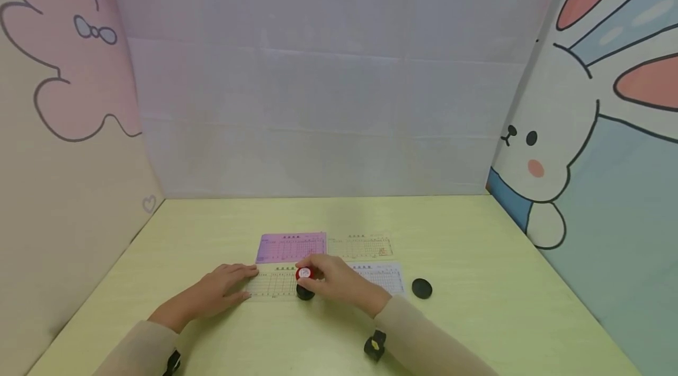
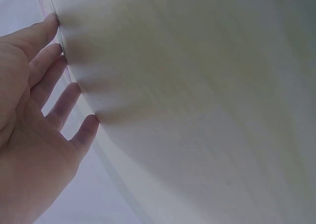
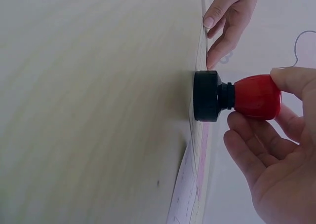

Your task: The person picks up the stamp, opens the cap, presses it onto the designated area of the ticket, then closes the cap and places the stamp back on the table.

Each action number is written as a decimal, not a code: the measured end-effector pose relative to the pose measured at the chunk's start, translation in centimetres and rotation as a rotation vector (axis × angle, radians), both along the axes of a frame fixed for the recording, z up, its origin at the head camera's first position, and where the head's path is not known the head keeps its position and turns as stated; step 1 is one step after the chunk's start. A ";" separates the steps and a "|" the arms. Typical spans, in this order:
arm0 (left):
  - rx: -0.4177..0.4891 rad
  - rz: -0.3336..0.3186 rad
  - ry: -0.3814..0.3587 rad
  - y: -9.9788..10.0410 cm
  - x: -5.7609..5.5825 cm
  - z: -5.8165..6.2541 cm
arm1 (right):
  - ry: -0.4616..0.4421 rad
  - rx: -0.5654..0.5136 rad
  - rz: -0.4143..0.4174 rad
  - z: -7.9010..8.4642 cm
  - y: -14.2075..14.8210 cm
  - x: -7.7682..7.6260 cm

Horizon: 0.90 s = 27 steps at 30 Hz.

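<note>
In the head view my right hand (image 1: 339, 283) holds a stamp by its red knob (image 1: 304, 273), thumb and fingers around it. The stamp's black round base (image 3: 206, 95) stands upright at the right part of the front-left pale yellow form (image 1: 272, 285), and its face seems to meet the paper. My left hand (image 1: 222, 289) lies palm down with fingers extended, fingertips at that form's left edge. The left wrist view has those fingertips (image 2: 89, 125) touching the surface. My right hand hides part of the white form (image 1: 380, 277) beside it.
Behind lie a purple form (image 1: 291, 248) and another pale yellow form (image 1: 361, 246), edge to edge with the front ones. A black disc (image 1: 422, 288) lies right of the white form. Walls with cartoon drawings bound the table (image 1: 455, 229) at the sides.
</note>
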<state>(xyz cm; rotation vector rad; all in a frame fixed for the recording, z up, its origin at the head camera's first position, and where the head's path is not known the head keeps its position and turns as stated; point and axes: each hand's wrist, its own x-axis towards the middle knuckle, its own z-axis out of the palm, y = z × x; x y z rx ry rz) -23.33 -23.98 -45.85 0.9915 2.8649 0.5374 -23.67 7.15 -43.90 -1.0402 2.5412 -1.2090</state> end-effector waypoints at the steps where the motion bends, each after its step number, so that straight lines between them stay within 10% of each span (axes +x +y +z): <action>1: 0.001 0.001 0.000 0.0 0.0 0.0 | 0.000 0.004 0.000 0.0 0.0 0.0; 27: 0.006 -0.002 -0.003 -0.1 0.1 0.0 | -0.041 0.042 -0.024 0.4 -0.1 0.1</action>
